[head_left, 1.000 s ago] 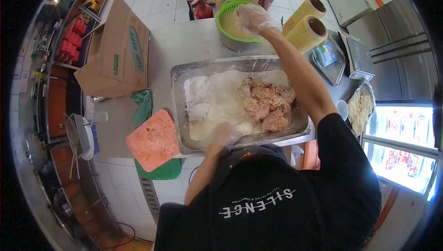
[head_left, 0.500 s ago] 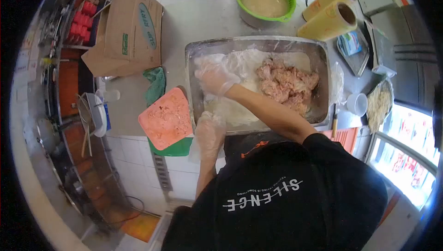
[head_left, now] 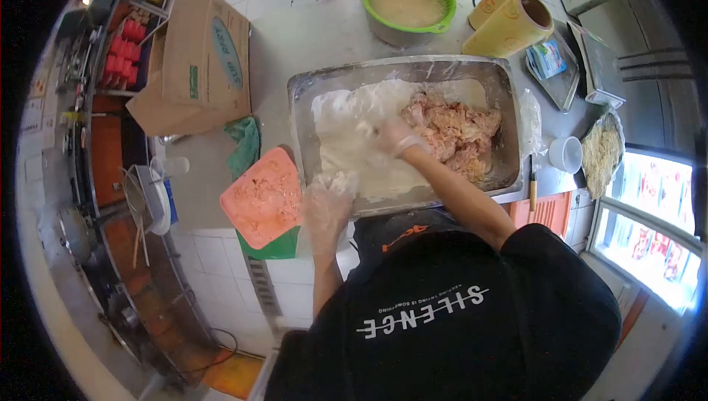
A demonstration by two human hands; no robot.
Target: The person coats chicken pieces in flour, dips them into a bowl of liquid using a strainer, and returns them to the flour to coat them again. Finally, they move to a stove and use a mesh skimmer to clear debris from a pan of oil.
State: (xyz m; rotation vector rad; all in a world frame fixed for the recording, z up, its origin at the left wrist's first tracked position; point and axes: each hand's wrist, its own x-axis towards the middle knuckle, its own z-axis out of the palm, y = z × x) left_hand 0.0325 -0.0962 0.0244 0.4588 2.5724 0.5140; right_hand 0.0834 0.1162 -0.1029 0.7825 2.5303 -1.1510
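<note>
A deep metal tray (head_left: pixel 405 69) holds white flour (head_left: pixel 339 143) on its left side and a heap of raw, coated meat pieces (head_left: pixel 461 136) on its right. My right hand (head_left: pixel 398 138), in a clear plastic glove, is over the flour beside the meat; its fingers are smeared by motion. My left hand (head_left: pixel 328 202), gloved too and dusted with flour, is closed at the tray's front left rim. Left of it sits a pink plastic basin (head_left: pixel 262 198) with wet residue inside.
A green strainer (head_left: pixel 369 3) sits in a pot of cloudy liquid behind the tray. Two rolls of plastic film (head_left: pixel 509 25) stand at back right. A cardboard box (head_left: pixel 195 69) and green cloth (head_left: pixel 245 143) lie left; a knife (head_left: pixel 532 191) and white cup (head_left: pixel 566 154) lie right.
My right hand has moved from the tray's left end rightward across the flour toward the meat. My left hand stays at the front left rim. The view has shifted slightly.
</note>
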